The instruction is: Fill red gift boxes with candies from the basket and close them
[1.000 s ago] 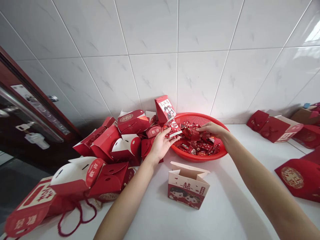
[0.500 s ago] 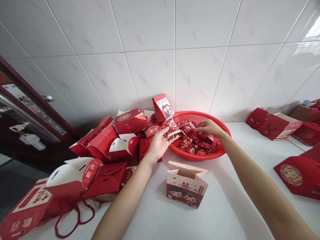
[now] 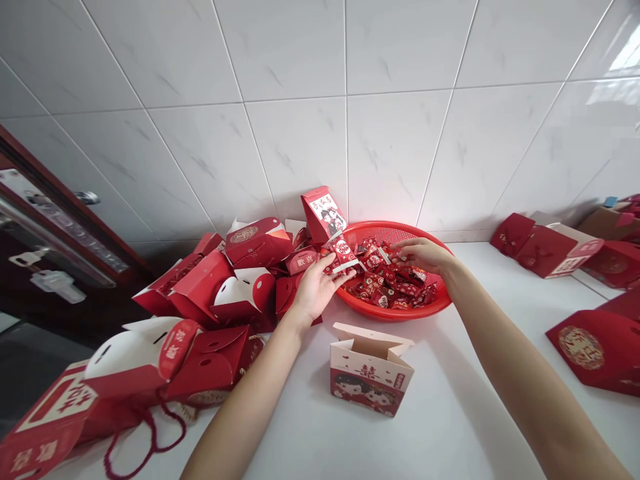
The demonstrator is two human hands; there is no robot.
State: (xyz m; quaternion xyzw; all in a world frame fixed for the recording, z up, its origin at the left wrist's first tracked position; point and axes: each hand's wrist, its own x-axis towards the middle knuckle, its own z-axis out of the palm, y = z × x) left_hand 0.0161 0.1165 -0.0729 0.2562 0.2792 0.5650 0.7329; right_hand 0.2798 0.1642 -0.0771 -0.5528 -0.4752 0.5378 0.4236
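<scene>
My left hand [image 3: 315,288] is closed on a red and white candy packet [image 3: 342,252], held at the left rim of a red plastic basket [image 3: 400,313]. Many small red wrapped candies [image 3: 383,283] lie in the basket. Over its right side reaches my right hand [image 3: 424,255], fingers stretched out and lightly bent against the candies; its fingertips are partly hidden among them. In front of the basket a small pink and red paper box [image 3: 371,379] with cartoon faces stands upright, its top open.
Several red gift boxes [image 3: 250,293] crowd the left side, one with a dark red cord [image 3: 145,460]. More red boxes [image 3: 547,250] stand on the right. White tiles [image 3: 295,153] back the white tabletop [image 3: 450,413]. A door with keys [image 3: 57,285] is at far left.
The view has shifted slightly, moving the scene a little to the left. My left hand keeps the packet in the same place; my right hand stays over the candies with its fingers slightly shifted.
</scene>
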